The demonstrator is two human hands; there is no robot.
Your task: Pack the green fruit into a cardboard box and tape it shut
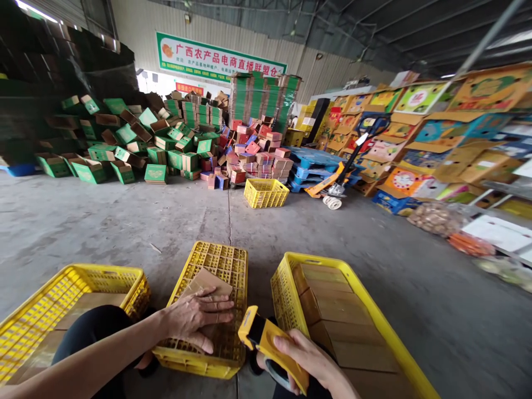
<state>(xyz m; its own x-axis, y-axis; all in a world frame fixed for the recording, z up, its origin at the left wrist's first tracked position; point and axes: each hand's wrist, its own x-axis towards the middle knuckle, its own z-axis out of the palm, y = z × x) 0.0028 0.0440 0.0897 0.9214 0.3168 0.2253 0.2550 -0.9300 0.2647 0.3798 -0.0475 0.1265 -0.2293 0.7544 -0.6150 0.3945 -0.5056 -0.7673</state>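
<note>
My left hand (199, 315) lies with fingers spread on a small brown cardboard box (210, 280), much of which the hand hides. Beneath the box is an upturned yellow plastic crate (199, 360), its grid bottom facing up. In my right hand (305, 354) is a yellow tape dispenser (272, 337), gripped by its body and held just right of that crate. A roll of tape shows partly at its lower side. The dispenser is apart from the box.
To the right stands a yellow crate (286, 288) filled with brown boxes (343, 310); another yellow crate (137, 288) with boxes is at left. Ahead are a yellow crate (266, 195), a pallet jack (332, 185), blue pallets (310, 160), piled green boxes (155, 173) and stacked fruit cartons (401, 180).
</note>
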